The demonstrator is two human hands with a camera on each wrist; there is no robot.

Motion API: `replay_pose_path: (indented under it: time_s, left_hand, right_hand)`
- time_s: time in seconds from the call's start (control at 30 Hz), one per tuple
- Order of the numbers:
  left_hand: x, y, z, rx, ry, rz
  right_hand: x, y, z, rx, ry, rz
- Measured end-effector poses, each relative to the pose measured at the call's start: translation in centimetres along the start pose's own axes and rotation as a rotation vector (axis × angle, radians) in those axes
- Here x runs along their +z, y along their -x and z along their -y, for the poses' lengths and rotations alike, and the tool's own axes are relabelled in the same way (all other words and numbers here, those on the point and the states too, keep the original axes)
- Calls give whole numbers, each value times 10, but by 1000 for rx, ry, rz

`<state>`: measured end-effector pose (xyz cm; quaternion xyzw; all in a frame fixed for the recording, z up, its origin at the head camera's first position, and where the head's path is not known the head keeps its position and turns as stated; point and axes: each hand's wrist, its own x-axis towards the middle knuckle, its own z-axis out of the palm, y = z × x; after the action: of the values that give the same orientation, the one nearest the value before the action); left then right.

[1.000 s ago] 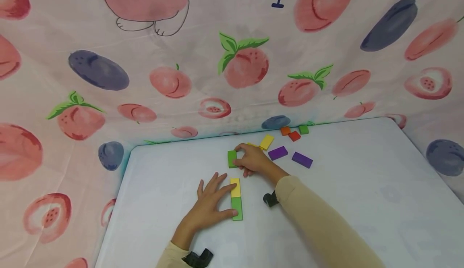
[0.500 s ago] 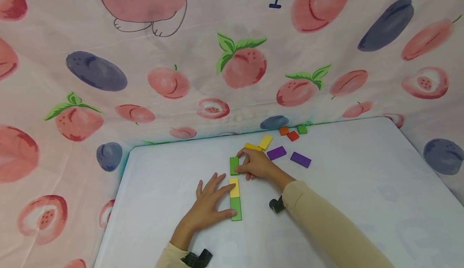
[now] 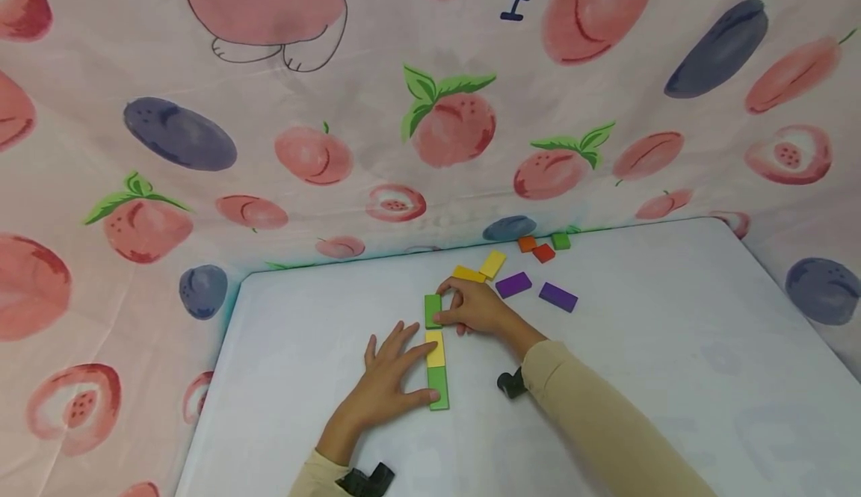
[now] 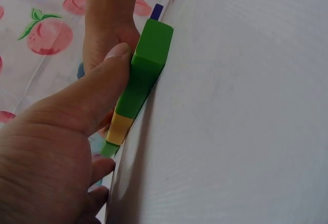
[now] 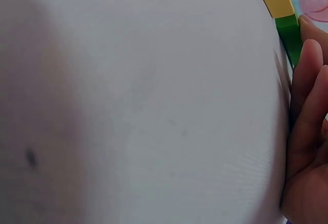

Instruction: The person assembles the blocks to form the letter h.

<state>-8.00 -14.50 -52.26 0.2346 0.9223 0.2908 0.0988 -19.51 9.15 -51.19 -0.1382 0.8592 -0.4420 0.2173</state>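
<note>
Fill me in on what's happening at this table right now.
A person is lining up flat coloured blocks on a white table. The left hand rests with straight fingers against a yellow block and a green block laid end to end. The right hand pinches another green block just beyond the yellow one, in line with the row. Spare yellow, purple, orange and green blocks lie further back.
</note>
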Motion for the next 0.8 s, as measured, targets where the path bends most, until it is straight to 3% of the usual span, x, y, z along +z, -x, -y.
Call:
replay_pose_path:
  time_s: [0.8]
  left_hand:
    - [-1,0,-1,20,9,-12]
  right_hand:
    - [0,-2,0,14,24,11]
